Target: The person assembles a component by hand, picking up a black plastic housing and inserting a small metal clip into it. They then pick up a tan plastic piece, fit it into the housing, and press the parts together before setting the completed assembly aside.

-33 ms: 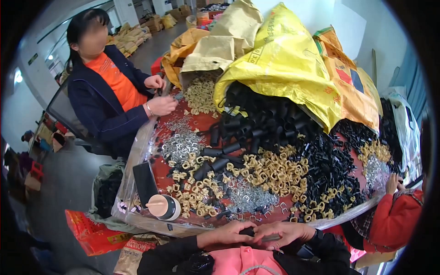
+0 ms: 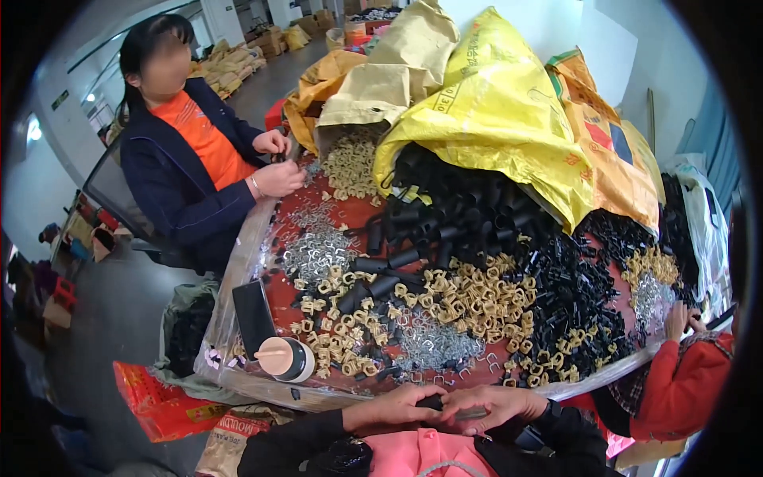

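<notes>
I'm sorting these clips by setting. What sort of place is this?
Probably a small-parts assembly workshop or factory floor. A plastic-covered red table carries heaps of black plastic tubes, tan plastic clips and silver metal clips, spilling from big yellow sacks, with people working around it.

Black tubes (image 2: 445,222) and yellow clips (image 2: 469,298) crowd the table (image 2: 278,294) ahead.

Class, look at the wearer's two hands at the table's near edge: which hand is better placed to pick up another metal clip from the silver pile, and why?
Probably the right hand. It lies just below the silver clip pile. The left hand sits slightly further left, nearer the tan plastic pieces. Both hands meet on a small dark part, so the margin is slight.
</notes>
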Demonstrator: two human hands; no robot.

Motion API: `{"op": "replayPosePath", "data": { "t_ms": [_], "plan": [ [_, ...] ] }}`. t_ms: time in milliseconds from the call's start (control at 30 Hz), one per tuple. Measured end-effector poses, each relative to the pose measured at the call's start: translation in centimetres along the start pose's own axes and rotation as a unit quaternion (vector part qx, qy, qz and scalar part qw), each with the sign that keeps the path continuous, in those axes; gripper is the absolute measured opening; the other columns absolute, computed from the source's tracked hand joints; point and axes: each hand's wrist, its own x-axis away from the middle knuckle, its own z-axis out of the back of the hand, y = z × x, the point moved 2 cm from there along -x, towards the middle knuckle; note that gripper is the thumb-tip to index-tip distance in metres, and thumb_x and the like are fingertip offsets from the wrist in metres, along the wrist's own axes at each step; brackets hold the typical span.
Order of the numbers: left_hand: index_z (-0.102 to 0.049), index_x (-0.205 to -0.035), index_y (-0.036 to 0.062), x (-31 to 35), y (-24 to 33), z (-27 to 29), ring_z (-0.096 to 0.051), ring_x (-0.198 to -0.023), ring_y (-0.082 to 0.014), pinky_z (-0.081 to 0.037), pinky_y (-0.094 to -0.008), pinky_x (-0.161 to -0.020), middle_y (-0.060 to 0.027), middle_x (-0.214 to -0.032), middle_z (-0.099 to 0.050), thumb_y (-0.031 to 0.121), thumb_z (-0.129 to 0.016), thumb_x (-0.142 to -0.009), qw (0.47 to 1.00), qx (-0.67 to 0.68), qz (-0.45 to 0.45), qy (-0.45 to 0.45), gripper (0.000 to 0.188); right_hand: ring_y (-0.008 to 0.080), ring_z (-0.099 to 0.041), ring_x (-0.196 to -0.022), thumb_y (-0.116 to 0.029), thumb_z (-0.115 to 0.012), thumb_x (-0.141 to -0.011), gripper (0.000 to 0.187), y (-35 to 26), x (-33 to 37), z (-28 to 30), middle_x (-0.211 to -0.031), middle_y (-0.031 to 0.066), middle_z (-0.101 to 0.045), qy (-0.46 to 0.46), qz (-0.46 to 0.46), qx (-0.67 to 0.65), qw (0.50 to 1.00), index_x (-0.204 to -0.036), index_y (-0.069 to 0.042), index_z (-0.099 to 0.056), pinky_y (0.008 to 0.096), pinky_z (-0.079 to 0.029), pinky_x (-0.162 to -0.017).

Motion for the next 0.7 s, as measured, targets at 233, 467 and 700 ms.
{"op": "replayPosePath", "data": {
  "t_ms": [233,467,700],
  "plan": [
    [-0.040,-0.117,0.0034,0.5,0.7,-0.3,-0.053,-0.078,-0.0131,-0.043,-0.0262,-0.072,-0.0059,-0.089,-0.055,0.027,-0.053,-0.082,0.996,0.021,0.087,0.027,0.044,0.0273,-0.052,-0.089,-0.018,-0.062,-0.073,0.041,-0.4,3.1,0.0,-0.094,0.0122,-0.054,0.268,-0.058,0.389,0.880,-0.110,-0.004,-0.048,0.0368,-0.038,-0.079],
    [-0.023,-0.128,0.0037,-2.1,0.4,-3.8,-0.052,-0.081,-0.0136,-0.043,-0.0253,-0.072,-0.0082,-0.096,-0.051,0.020,-0.048,-0.084,0.987,0.147,0.051,0.026,0.053,0.0319,-0.049,-0.091,-0.028,-0.064,-0.070,0.048,-1.9,1.4,-4.4,-0.098,0.0125,-0.050,0.303,-0.012,0.431,0.850,-0.111,-0.007,-0.048,0.0408,-0.038,-0.077],
    [-0.016,-0.130,0.0036,-2.9,2.7,-6.2,-0.050,-0.086,-0.0111,-0.042,-0.0247,-0.076,-0.0106,-0.106,-0.048,0.018,-0.054,-0.079,0.979,0.197,0.047,-0.035,0.065,0.0300,-0.051,-0.082,-0.024,-0.066,-0.067,0.039,-4.2,11.0,-7.2,-0.087,0.0122,-0.052,0.411,-0.115,0.390,0.816,-0.099,-0.006,-0.053,0.0364,-0.041,-0.070]
  ]
}}
